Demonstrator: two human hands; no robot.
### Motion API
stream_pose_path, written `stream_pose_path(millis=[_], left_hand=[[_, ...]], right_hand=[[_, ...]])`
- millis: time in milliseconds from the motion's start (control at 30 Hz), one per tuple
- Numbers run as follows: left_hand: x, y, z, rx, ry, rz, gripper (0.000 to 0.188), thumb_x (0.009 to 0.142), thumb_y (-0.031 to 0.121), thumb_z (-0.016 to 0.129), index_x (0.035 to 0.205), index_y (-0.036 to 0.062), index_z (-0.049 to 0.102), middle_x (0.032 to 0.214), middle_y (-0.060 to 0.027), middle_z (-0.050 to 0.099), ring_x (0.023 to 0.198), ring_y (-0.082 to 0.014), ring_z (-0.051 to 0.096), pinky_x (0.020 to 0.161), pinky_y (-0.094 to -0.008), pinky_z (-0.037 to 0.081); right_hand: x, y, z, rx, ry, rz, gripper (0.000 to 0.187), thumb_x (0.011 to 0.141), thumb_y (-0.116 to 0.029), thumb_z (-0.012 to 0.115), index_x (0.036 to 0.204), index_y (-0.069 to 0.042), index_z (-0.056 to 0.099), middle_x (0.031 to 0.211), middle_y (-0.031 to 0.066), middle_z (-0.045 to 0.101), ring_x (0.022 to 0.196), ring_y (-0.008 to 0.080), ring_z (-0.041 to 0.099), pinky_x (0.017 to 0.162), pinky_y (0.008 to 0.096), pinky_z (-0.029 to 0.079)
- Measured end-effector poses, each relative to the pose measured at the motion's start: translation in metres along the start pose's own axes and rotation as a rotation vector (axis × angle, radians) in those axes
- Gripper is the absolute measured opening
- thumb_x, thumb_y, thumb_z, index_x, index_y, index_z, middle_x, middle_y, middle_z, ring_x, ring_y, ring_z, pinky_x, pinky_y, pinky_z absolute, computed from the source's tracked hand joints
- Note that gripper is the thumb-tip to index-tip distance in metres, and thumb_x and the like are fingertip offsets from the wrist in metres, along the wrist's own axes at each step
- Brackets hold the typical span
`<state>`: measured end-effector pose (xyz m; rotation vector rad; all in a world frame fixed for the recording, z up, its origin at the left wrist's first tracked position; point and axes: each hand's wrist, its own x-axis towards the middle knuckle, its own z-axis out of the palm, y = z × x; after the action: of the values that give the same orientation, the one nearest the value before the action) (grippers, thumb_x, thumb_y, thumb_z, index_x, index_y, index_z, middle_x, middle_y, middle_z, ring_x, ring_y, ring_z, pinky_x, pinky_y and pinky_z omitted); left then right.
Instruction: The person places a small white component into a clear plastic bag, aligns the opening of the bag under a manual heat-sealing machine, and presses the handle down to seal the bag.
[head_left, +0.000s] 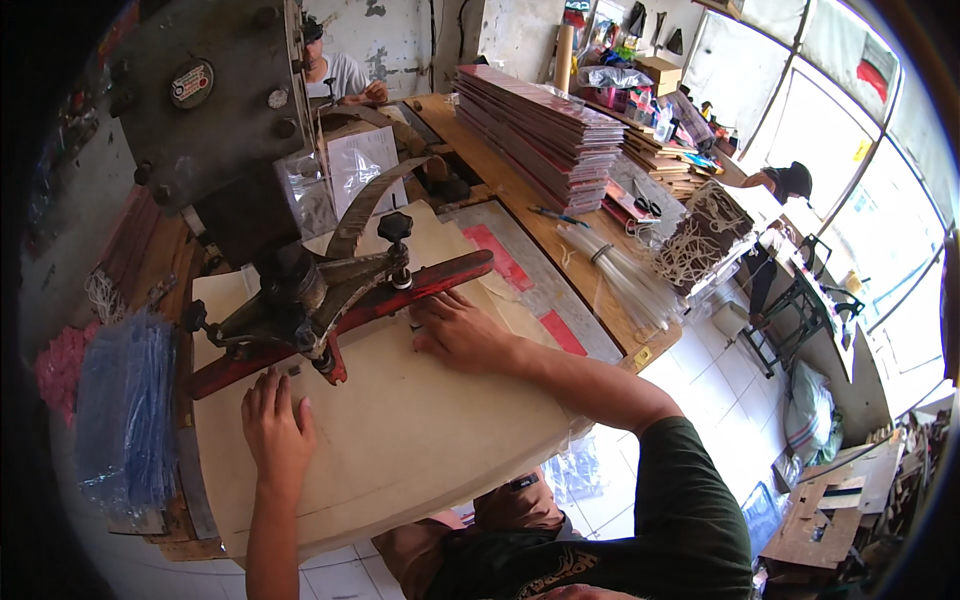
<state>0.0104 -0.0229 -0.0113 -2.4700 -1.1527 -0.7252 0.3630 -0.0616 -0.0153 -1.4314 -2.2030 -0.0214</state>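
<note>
A large cream sheet [400, 440] covers the near part of the work table and runs under a red guide bar [440, 282]. The bar lies slantwise, held by a dark metal bracket with black screw knobs [395, 228] beneath a heavy press machine [215, 110]. My left hand [277, 430] rests flat on the sheet, fingers stretched toward the bar's left part. Over on the right, my right hand [460, 335] lies on the sheet with fingers extended, the tips close against the bar. Neither hand grasps anything.
Bundled white plastic strips [615, 270], scissors [648, 205] and a tall stack of flat red-edged boards [540, 130] occupy the table's right side. Blue plastic bags [125, 410] hang at the left. A person [345, 75] sits across the table; another [785, 185] bends at the far right.
</note>
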Motion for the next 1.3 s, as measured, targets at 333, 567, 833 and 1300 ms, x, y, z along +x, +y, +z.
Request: stream_pose_path(millis=[333, 567, 833, 1300], left_hand=[[0.002, -0.001, 0.0, -0.015, -0.088, -0.018, 0.053, 0.091, 0.022, 0.064, 0.133, -0.0084, 0.057, 0.142, -0.0203, 0.055, 0.126, -0.0365, 0.052, 0.112, -0.0495, 0.039], [0.001, -0.005, 0.004, -0.062, -0.117, -0.025, 0.053, 0.092, 0.022, 0.062, 0.135, -0.008, 0.055, 0.142, -0.0208, 0.054, 0.125, -0.0385, 0.052, 0.111, -0.0501, 0.038], [0.004, -0.007, 0.005, -0.126, -0.164, -0.043, 0.057, 0.092, 0.021, 0.061, 0.138, -0.0099, 0.051, 0.145, -0.0233, 0.049, 0.131, -0.0411, 0.047, 0.114, -0.0519, 0.036], [0.0, -0.012, 0.011, -0.258, -0.199, -0.098, 0.057, 0.095, 0.019, 0.06, 0.143, -0.0089, 0.048, 0.152, -0.0229, 0.046, 0.134, -0.0425, 0.047, 0.115, -0.0496, 0.036]], right_hand=[[0.001, 0.0, -0.003, 0.007, 0.002, -0.005, 0.043, 0.102, -0.031, 0.055, 0.127, 0.004, 0.059, 0.134, 0.0216, 0.056, 0.137, 0.0374, 0.046, 0.123, 0.0491, 0.027], [-0.001, 0.001, -0.002, -0.049, 0.044, -0.035, 0.048, 0.099, -0.033, 0.058, 0.127, 0.006, 0.06, 0.13, 0.0207, 0.059, 0.132, 0.0346, 0.051, 0.118, 0.0457, 0.034], [-0.001, 0.001, -0.004, -0.01, -0.006, -0.002, 0.044, 0.102, -0.032, 0.055, 0.127, 0.003, 0.06, 0.136, 0.0207, 0.057, 0.137, 0.037, 0.047, 0.122, 0.0496, 0.029], [-0.001, 0.002, -0.002, -0.052, 0.053, -0.048, 0.049, 0.097, -0.034, 0.062, 0.127, 0.004, 0.06, 0.132, 0.0199, 0.058, 0.133, 0.0343, 0.049, 0.119, 0.0452, 0.033]])
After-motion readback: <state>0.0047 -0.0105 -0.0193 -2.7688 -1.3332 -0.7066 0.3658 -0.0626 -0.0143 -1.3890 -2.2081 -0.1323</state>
